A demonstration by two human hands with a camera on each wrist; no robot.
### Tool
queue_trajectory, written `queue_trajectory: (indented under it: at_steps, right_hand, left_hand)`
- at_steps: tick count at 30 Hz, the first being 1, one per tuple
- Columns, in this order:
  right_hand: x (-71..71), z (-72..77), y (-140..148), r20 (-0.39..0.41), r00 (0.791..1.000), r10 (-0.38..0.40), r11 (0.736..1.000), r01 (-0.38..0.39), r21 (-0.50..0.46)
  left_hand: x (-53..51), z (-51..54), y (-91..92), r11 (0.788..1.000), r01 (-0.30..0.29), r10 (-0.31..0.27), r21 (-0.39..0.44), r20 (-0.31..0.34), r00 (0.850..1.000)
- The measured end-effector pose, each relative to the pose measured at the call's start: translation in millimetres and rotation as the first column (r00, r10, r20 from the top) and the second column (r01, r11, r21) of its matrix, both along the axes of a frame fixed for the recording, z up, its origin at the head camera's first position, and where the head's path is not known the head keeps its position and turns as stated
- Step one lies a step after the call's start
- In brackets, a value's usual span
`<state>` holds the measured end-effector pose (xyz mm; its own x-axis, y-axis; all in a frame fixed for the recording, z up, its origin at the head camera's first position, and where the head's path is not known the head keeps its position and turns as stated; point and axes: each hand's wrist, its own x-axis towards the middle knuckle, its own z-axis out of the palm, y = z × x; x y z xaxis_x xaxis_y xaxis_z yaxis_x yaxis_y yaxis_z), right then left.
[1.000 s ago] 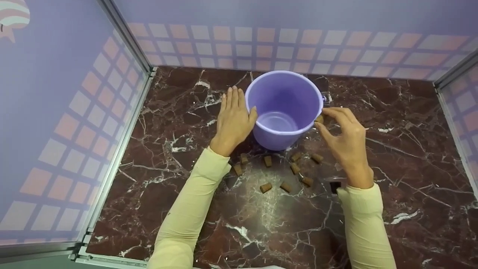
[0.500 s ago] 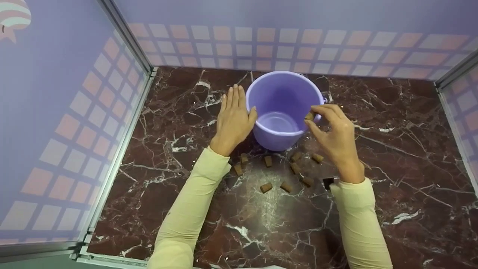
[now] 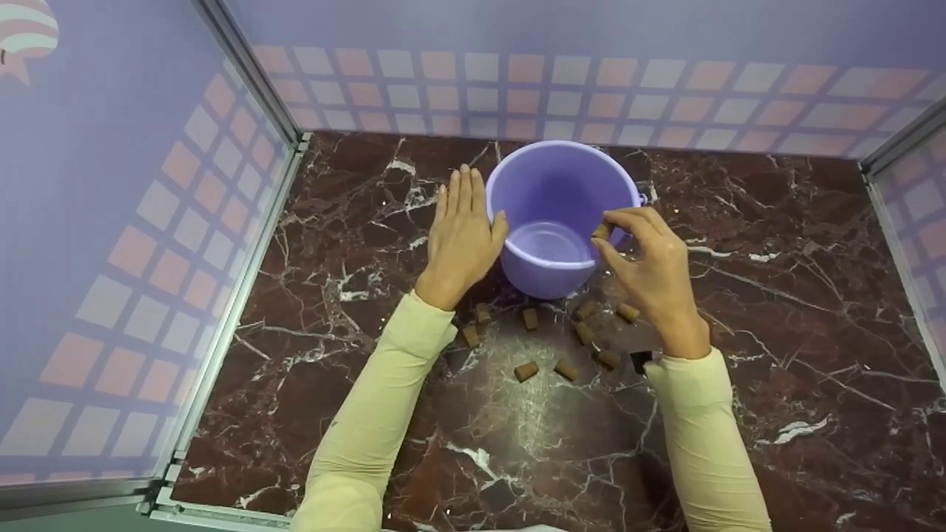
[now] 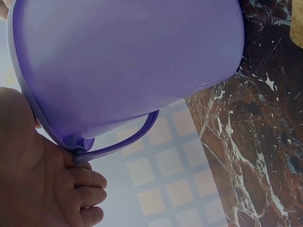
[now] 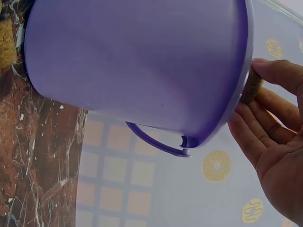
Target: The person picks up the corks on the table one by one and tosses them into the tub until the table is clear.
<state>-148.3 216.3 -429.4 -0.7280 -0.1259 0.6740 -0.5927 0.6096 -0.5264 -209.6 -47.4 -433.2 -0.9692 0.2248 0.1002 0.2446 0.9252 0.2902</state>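
The right hand [image 3: 654, 258] has carried its pinched cork [image 3: 602, 231] from outside the bucket [image 3: 547, 279] to over its mouth, at four o'clock; the left hand [image 3: 462, 247], straight-fingered, stays against the rim at eight. There is one smooth purple bucket. Nine more tapered, grainy corks [image 3: 526, 371] lie on veined marble [image 3: 813, 318], between its five and seven.

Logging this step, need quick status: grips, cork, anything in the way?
Left grip flat against bucket, left side. Right grip pinching one cork at the rim, right side. Handle hanging down far side, seemingly out of the way.
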Motion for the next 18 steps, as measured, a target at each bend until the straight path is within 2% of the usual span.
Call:
queue_trajectory:
  at_steps: [7, 18]
  right_hand:
    - [-2.7, -3.8, -2.1, 0.026, 1.000, 0.000, 0.999, -0.001, 0.032]
    - [-9.6, -9.0, -7.0, 0.019, 1.000, 0.009, 0.999, -0.010, 0.030]
  left_hand:
    - [1.5, 1.0, 0.3, 1.000, 0.005, -0.005, -0.008, -0.004, 1.000]
    - [1.1, 0.6, 0.0, 1.000, 0.008, -0.008, -0.002, -0.003, 1.000]
